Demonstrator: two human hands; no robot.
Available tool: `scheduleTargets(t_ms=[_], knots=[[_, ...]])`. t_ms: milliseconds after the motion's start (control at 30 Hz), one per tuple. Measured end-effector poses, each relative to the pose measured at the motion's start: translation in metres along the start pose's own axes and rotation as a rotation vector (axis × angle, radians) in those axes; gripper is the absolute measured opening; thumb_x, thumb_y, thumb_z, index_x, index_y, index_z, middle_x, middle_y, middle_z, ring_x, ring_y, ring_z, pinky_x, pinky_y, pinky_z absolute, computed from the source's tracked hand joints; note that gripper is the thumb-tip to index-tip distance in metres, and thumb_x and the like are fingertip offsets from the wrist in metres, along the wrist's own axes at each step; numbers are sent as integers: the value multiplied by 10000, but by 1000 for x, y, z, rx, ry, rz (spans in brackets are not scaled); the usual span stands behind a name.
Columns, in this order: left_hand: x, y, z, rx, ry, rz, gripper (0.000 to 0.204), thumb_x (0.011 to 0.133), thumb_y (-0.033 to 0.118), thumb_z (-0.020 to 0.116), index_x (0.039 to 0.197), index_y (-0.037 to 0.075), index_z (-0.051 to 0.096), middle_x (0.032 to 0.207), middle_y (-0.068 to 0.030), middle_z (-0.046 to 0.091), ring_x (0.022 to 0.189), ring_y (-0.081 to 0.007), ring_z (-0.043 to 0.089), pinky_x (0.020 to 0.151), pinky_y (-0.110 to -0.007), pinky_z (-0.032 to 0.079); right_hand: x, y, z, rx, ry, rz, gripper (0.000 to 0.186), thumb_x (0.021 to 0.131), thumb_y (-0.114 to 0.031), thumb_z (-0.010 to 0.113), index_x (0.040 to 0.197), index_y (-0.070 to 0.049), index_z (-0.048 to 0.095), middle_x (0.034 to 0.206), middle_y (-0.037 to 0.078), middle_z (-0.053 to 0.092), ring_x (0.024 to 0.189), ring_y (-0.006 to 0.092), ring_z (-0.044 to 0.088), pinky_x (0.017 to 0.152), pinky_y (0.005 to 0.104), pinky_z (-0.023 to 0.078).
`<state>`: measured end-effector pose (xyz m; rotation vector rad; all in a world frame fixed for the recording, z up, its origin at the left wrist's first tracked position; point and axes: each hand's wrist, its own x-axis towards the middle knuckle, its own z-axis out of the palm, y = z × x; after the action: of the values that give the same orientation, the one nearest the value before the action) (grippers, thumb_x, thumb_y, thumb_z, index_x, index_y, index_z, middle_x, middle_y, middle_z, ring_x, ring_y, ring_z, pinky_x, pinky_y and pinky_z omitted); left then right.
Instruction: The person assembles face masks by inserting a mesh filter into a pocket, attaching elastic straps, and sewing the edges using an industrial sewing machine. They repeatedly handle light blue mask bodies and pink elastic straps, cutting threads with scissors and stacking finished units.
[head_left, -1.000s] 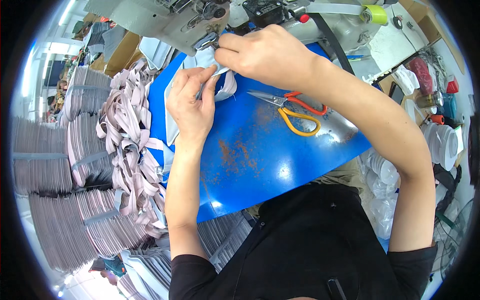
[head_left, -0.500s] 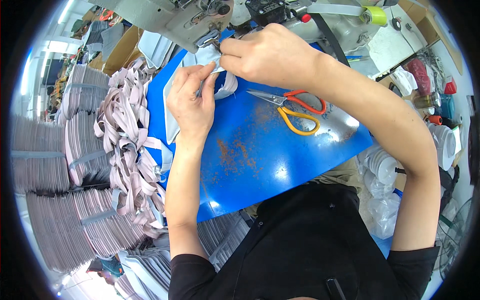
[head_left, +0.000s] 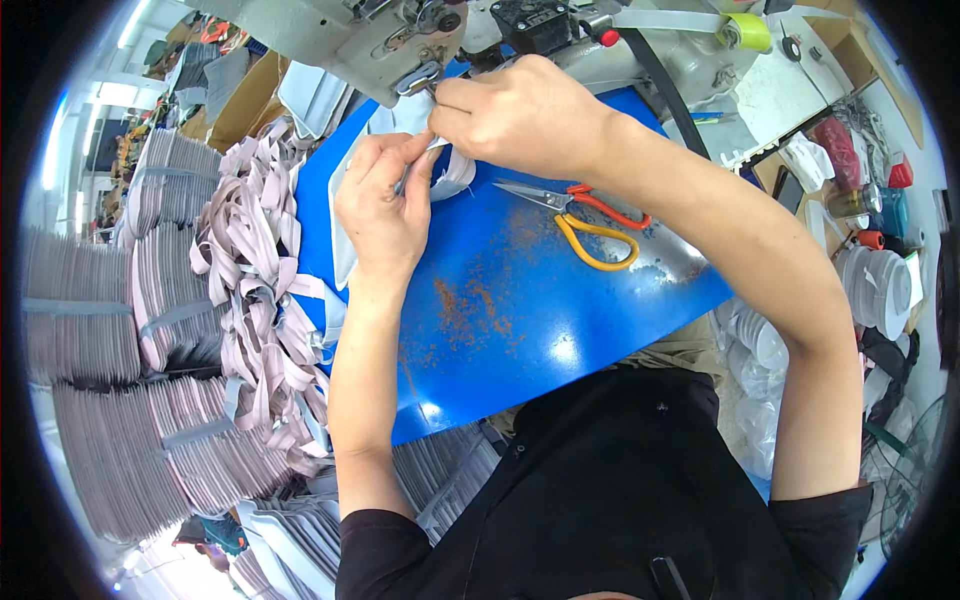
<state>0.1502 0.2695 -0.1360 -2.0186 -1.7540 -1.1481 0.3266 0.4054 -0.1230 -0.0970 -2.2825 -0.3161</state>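
Observation:
My left hand [head_left: 385, 205] pinches a pale grey fabric piece [head_left: 400, 117] between thumb and fingers, just below the head of a sewing machine [head_left: 345, 40]. Close beside it, my right hand [head_left: 515, 115] has its fingers closed on the same fabric's edge, almost touching the left fingertips. A pale strip [head_left: 458, 176] curls out beneath the hands. What lies right under the fingertips is hidden. Scissors [head_left: 600, 242] with one red and one yellow handle lie partly spread on the blue table [head_left: 490, 370], under my right forearm.
Pale pinkish strips [head_left: 255, 230] hang in a heap along the table's left edge. Tied stacks of grey panels [head_left: 85, 300] rise farther left. A yellow-green roll [head_left: 745, 32] sits on the machine at right. White spools [head_left: 880, 290] stand beyond my right elbow.
My right hand has shifted slightly left and down, and its forearm and elbow have drawn inward. The left hand is almost still, keeping its pinch. The scissors have not moved.

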Motion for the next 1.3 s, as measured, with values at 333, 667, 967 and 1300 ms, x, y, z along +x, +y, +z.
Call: scheduleTargets(t_ms=[333,667,967,1300], knots=[[-3,8,-39,356,-371,-167,662,812,189,869,1432,204,636,898,-73,665,808,-292,704,713,-427,568,-32,-59,-36,659,145,835,154,813,-134,753,930,-81,670,816,59,673,689,252,695,627,381,543],[7,19,-43,302,-332,67,655,868,32,715,1468,289,662,794,-88,567,637,-281,627,584,-431,531,-6,-99,38,926,238,1603,423,816,-286,827,1106,-48,631,889,85,684,807,270,688,730,409,546],[53,18,-73,248,-614,205,487,854,60,655,1304,212,766,816,-99,549,677,-317,630,623,-443,525,-6,-62,10,1330,140,1564,263,859,-66,768,1113,-1,777,820,-13,700,664,70,576,603,259,466],[39,22,-66,280,-560,174,577,868,46,672,1414,234,672,858,-87,611,657,-319,642,618,-439,538,-21,-56,0,886,44,1164,327,785,-172,811,1087,-84,722,831,29,712,744,201,683,684,363,534]])
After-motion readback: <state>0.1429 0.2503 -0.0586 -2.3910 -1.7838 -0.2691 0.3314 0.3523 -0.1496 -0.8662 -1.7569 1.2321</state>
